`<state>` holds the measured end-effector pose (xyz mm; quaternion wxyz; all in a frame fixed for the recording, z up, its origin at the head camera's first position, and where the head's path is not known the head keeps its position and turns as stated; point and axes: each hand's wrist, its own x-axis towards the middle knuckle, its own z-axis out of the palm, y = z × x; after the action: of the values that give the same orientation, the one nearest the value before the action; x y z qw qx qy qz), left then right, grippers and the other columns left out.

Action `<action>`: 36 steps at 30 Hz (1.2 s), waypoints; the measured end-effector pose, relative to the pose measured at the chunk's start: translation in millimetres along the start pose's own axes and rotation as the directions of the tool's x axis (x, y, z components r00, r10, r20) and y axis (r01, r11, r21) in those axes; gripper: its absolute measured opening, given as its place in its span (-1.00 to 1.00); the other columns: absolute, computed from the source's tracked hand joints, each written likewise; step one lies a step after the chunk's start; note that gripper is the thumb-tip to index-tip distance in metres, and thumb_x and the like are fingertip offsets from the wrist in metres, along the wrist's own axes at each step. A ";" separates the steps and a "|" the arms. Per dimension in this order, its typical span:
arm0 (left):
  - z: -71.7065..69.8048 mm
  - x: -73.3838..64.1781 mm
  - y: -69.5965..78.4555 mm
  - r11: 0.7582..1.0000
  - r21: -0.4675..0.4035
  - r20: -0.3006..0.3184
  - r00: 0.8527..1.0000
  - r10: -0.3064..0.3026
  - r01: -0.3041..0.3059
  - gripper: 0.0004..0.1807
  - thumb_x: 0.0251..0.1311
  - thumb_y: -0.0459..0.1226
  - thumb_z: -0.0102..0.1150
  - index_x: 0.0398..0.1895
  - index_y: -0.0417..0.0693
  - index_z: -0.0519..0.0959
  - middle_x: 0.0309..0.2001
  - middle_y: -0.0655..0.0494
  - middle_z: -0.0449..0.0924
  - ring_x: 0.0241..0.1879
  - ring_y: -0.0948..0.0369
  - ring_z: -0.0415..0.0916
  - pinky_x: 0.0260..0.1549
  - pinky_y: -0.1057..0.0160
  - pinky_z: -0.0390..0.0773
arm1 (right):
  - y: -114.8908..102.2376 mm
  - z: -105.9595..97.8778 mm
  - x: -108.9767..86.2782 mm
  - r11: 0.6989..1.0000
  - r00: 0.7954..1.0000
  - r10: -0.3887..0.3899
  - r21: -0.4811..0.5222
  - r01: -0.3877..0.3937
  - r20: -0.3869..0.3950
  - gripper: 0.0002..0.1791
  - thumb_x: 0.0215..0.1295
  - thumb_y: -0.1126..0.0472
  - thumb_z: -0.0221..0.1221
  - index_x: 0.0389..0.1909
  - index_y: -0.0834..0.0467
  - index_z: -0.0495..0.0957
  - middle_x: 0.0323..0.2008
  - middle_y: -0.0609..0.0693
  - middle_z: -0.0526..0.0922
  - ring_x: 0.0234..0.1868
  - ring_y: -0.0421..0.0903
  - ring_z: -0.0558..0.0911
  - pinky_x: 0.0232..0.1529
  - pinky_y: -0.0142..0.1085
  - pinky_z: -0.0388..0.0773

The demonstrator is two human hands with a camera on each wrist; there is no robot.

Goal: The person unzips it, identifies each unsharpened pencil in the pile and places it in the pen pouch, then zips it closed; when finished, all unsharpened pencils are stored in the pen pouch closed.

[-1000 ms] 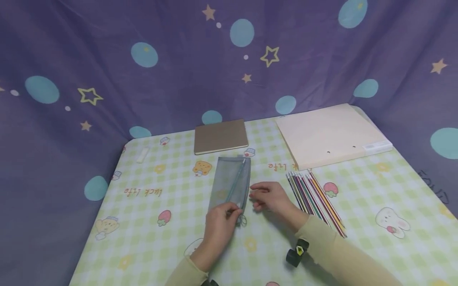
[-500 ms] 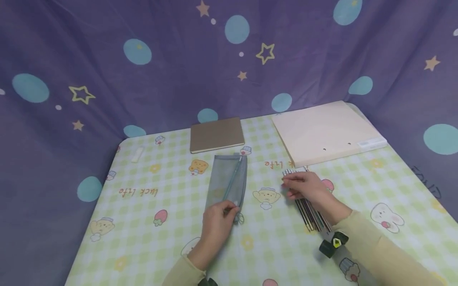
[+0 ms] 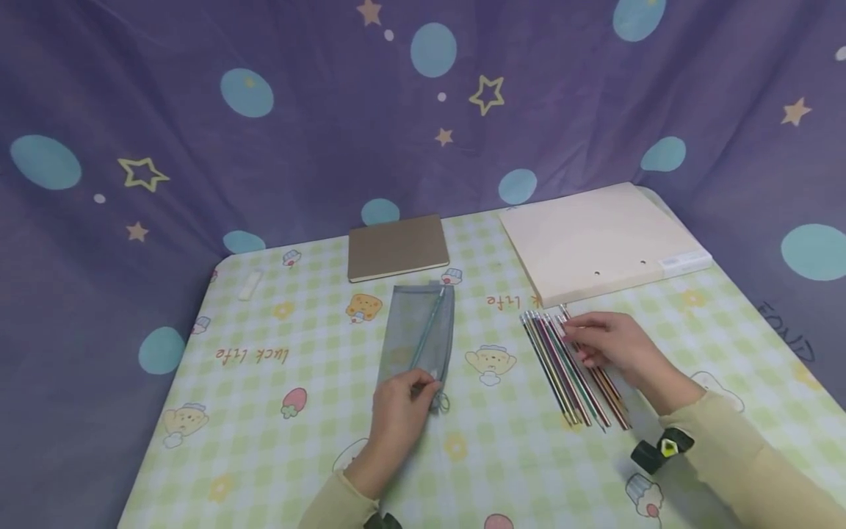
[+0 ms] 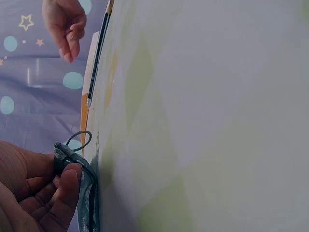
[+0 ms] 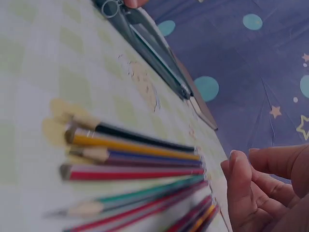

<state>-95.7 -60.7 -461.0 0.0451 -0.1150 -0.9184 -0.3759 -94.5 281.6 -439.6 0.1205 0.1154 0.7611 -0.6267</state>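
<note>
My left hand [image 3: 399, 411] pinches the near end of a grey-blue mesh zip pouch [image 3: 406, 330], beside its small cord loop [image 4: 82, 139]. Within the pouch's outline a slim teal stick [image 3: 429, 327] with a pale tip lies slantwise. To the right, several striped pencils [image 3: 555, 367] lie side by side on the cloth, eraser ends away from me. Over the eraser ends of the rightmost ones is my right hand [image 3: 615, 345]. Its thumb and forefinger [image 5: 275, 164] are bent toward each other with a gap and nothing between them.
A brown notebook [image 3: 399, 250] lies behind the pouch. At the back right is a cream folder [image 3: 601, 242], close to the pencils' far ends. A small white bar [image 3: 251, 285] lies at the far left on the checked tablecloth [image 3: 264, 441]. A purple curtain [image 3: 317, 147] hangs behind.
My right hand has moved from beside the pouch rightward to the pencils, then across them to the right side. The left hand keeps its pinch on the pouch.
</note>
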 end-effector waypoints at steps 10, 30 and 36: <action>-1.0 0.5 -1.7 1.000 0.000 0.002 1.000 -0.010 0.010 -0.89 0.09 -0.26 0.41 -0.52 0.08 0.67 -0.51 0.27 0.64 -0.50 0.34 0.52 -0.45 0.32 0.50 | 11.4 -5.1 -5.2 0.981 0.992 0.065 -0.174 -0.082 -0.104 -0.63 0.29 0.22 0.25 -0.04 0.44 0.54 -0.48 0.02 0.66 -0.58 -0.15 0.58 -0.53 -0.29 0.57; -1.5 0.1 0.4 1.000 -0.023 0.016 1.000 -0.013 0.014 -0.88 0.08 -0.27 0.42 -0.53 0.04 0.66 -0.52 0.24 0.64 -0.52 0.34 0.50 -0.48 0.34 0.49 | 13.8 6.6 -9.4 0.785 0.978 -0.120 -0.619 -0.010 -0.168 -0.91 0.15 0.24 0.32 -0.41 0.21 0.67 -0.52 -0.03 0.68 -0.61 -0.16 0.56 -0.53 -0.24 0.50; -1.7 -0.2 1.2 1.000 -0.017 0.025 1.000 -0.016 0.016 -0.89 0.08 -0.26 0.42 -0.53 0.05 0.66 -0.51 0.25 0.64 -0.51 0.34 0.51 -0.47 0.33 0.49 | 9.9 13.4 -11.6 0.684 0.969 -0.169 -0.729 -0.015 -0.178 -0.91 0.09 0.27 0.35 -0.41 0.22 0.69 -0.44 0.06 0.71 -0.44 -0.02 0.62 -0.36 -0.07 0.51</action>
<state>-95.2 -61.1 -459.0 0.0296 -0.1127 -0.9166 -0.3825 -79.9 270.0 -447.4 0.0404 0.0981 0.9594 -0.2614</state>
